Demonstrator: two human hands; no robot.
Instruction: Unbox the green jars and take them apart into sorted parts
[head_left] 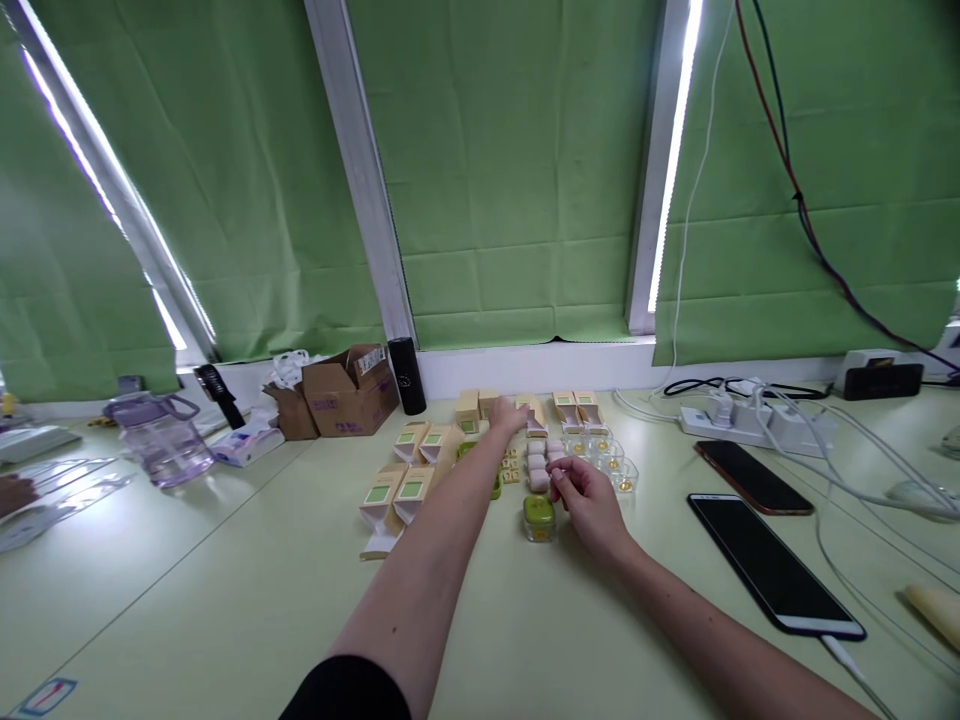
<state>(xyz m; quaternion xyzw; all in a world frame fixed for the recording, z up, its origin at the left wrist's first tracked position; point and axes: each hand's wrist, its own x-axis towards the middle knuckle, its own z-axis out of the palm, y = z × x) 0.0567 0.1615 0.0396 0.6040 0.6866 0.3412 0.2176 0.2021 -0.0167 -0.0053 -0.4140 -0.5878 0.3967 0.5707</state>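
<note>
My left hand (508, 414) reaches to the back of the table, at the small kraft boxes (467, 408); its fingertips are hidden among them. My right hand (583, 495) is closed, thumb and fingers together, beside a clear container with a green lid (539, 517); what it pinches is too small to name. Pinkish-white rounded pieces (537, 463) stand in rows left of it. Clear cups with yellow centres (613, 463) are behind it. Small yellow pieces (510, 467) lie by my left forearm. Open kraft boxes with green labels (381, 497) stand on the left.
Two phones (772, 560) and a power strip (750, 425) with cables occupy the right side. At the back left are a cardboard box (351, 395), a black cylinder (406, 376) and a purple-tinted water jug (161, 440). Another person's hand (15, 493) shows at the far left edge.
</note>
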